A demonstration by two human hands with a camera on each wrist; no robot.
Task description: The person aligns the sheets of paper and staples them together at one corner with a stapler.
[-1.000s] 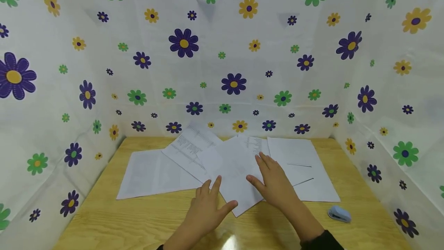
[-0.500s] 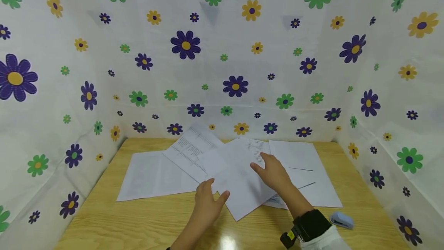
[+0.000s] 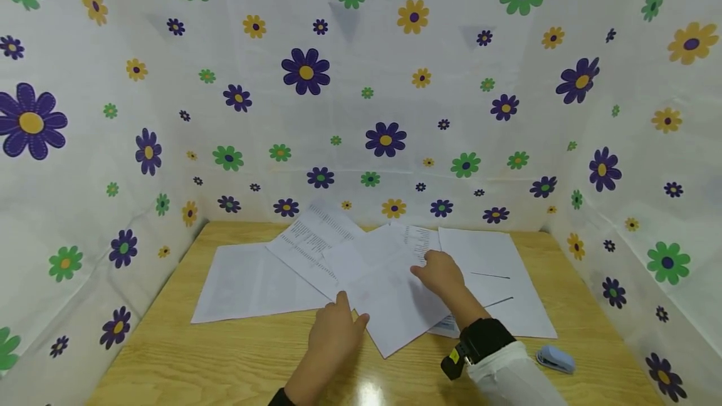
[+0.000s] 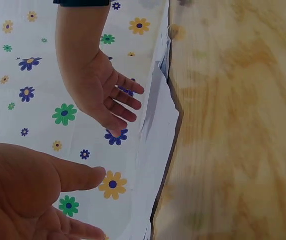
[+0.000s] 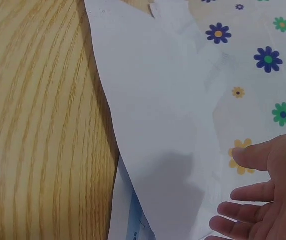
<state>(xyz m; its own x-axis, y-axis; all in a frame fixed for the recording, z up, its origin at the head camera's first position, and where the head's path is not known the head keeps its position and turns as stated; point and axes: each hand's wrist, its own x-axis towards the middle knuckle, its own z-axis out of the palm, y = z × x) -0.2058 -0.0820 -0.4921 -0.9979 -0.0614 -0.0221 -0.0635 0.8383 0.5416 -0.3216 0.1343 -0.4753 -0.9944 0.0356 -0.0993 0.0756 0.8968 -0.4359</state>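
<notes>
My left fingers [image 3: 341,303] and right fingers [image 5: 255,192] hung loose, gripping nothing, set apart seemingly to span the white top sheet [image 3: 389,296]. Unheld, it lay aslant on the worktop [image 3: 237,362], resting partly over the printed sheet [image 3: 310,244], which was probably why some print was hidden.

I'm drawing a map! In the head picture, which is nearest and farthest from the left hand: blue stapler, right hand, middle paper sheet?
From the left hand, nearest first:
1. Middle paper sheet: just to its right.
2. Right hand: farther right, beyond the sheet's near corner.
3. Blue stapler: far right.
</notes>
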